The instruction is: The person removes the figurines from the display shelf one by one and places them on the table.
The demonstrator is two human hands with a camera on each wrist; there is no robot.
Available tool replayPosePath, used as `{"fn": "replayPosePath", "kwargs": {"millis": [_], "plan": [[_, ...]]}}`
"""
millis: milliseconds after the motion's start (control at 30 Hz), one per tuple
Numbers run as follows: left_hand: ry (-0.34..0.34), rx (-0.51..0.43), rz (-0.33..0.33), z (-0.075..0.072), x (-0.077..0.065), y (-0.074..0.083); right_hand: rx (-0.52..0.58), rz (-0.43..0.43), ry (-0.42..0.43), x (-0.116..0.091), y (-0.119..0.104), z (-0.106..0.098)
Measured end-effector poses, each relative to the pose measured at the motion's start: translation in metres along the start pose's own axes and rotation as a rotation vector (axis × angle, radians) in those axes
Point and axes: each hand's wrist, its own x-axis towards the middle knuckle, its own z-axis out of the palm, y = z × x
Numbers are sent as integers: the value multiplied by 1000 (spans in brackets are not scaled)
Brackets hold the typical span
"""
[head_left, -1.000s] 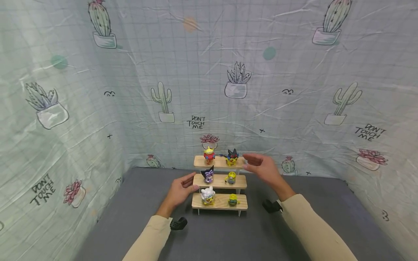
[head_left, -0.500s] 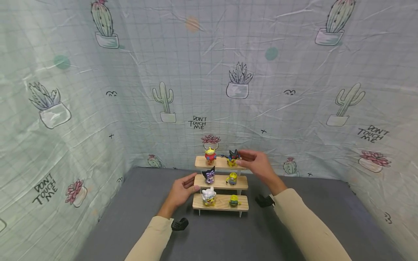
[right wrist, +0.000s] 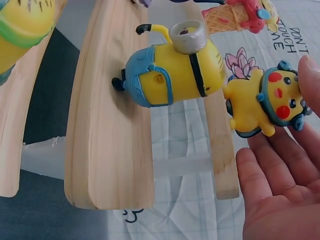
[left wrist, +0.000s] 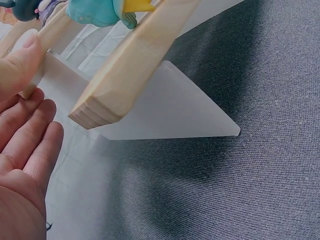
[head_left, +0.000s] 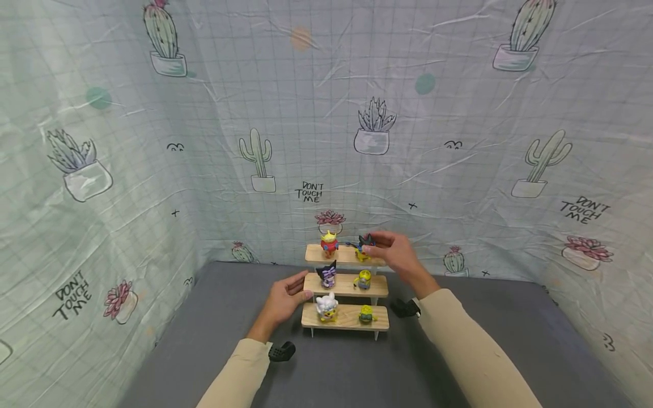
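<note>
A three-tier wooden display stand [head_left: 347, 286] with white supports holds several small figurines. My left hand [head_left: 282, 300] grips the left end of the middle board, thumb above and fingers beneath it, as the left wrist view shows. At the right of the top board, my right hand [head_left: 400, 258] holds a yellow Pikachu figurine [right wrist: 252, 102] in a dark eared hood by its head. The thumb is at its face and the fingers behind. Its feet are at the top board. Below it on the middle board stands a one-eyed minion figurine [right wrist: 172, 72].
Top left is a red and yellow alien figurine [head_left: 329, 245]; below it, a black-hooded purple figurine [head_left: 327, 276]. The bottom board bears a white-hooded figurine [head_left: 326, 307] and a green-yellow figurine [head_left: 365, 314]. A cactus-printed cloth [head_left: 326, 113] hangs behind the grey tabletop [head_left: 331, 368].
My right hand has moved left from beside the top board onto the Pikachu figurine and taken hold of its head. The left hand stays at the stand's left side.
</note>
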Motion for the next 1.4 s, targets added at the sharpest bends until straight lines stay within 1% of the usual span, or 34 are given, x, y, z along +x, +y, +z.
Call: {"fn": "replayPosePath", "kwargs": {"millis": [200, 433, 567, 767, 967, 1167, 1333, 1400], "plan": [[-5, -10, 2, 1, 1, -1, -4, -10, 13, 0, 0, 3], [6, -9, 15, 2, 2, -4, -23, 17, 45, 3, 0, 5], [4, -11, 6, 3, 2, -3, -20, 22, 56, 3, 1, 5], [5, -11, 7, 4, 1, 0, -26, 10, 82, 3, 1, 8], [16, -17, -19, 3, 0, 1, -34, -7, 88, 3, 1, 11], [23, -2, -12, 2, -1, 1, -42, -20, 105, 3, 3, 13], [18, -6, -18, 2, -1, 1, -46, 5, 125, 2, 0, 14], [19, -5, -10, 2, 0, 1, -57, 12, 132, 2, -2, 15]]}}
